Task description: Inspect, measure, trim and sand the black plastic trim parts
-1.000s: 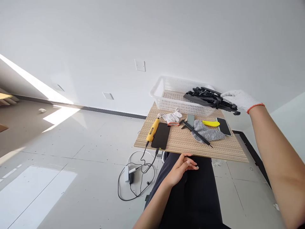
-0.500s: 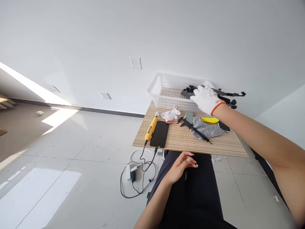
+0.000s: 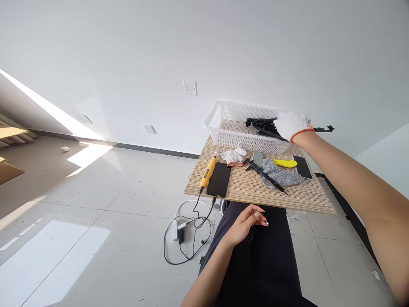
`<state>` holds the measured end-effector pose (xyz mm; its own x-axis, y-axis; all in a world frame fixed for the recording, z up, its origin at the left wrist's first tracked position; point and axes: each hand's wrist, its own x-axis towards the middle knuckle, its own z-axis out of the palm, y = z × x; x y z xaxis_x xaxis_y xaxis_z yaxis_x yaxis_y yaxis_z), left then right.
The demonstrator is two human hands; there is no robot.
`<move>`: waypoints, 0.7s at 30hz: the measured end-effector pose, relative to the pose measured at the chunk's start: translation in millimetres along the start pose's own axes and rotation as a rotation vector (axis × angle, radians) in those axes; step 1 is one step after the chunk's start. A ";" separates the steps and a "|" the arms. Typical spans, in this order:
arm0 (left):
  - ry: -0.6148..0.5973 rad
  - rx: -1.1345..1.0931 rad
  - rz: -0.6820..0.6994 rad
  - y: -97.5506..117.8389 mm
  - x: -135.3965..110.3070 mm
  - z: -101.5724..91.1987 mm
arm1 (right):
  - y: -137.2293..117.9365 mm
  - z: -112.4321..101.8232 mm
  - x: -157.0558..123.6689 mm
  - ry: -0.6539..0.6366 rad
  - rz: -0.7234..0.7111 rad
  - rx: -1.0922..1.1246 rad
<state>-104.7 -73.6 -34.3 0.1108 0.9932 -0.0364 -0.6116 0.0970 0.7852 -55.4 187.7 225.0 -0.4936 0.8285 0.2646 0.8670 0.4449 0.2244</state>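
My right hand (image 3: 292, 124), in a white knit glove with an orange cuff, is over the right end of a white plastic basket (image 3: 214, 126). It is at a pile of long black plastic parts (image 3: 263, 125) in there; its fingers are hidden, so I cannot tell its grip. One black strip (image 3: 324, 129) sticks out to the right beyond the glove. My bare left hand (image 3: 247, 222) rests over my lap below the table's front edge, empty, its fingers loosely bent and apart.
On the wooden table (image 3: 243, 187) are a yellow rotary tool (image 3: 208, 172), a black phone (image 3: 219, 179), a white glove (image 3: 234, 156), a black caliper (image 3: 266, 175), a grey cloth (image 3: 281, 174), a yellow-handled item (image 3: 285, 163) and another phone (image 3: 303, 167). Cables (image 3: 188, 238) lie on the floor.
My right hand has moved right over the basket, uncovering more of the black parts. My left hand stays about where it was. The view has shifted slightly.
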 end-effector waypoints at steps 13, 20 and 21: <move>0.010 0.008 -0.005 1.2 -0.3 2.0 | 23.5 -55.2 -27.1 0.116 0.264 0.189; 0.015 0.031 -0.011 2.0 -0.4 2.0 | 29.8 -44.3 -33.3 0.239 0.197 0.075; 0.018 0.033 -0.011 2.2 -0.9 1.8 | 30.9 -43.5 -32.0 0.230 0.211 0.062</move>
<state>-104.7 -74.4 -31.4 0.1031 0.9931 -0.0558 -0.5844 0.1058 0.8045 -15.8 160.1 264.2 -0.2984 0.8091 0.5063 0.9510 0.2968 0.0862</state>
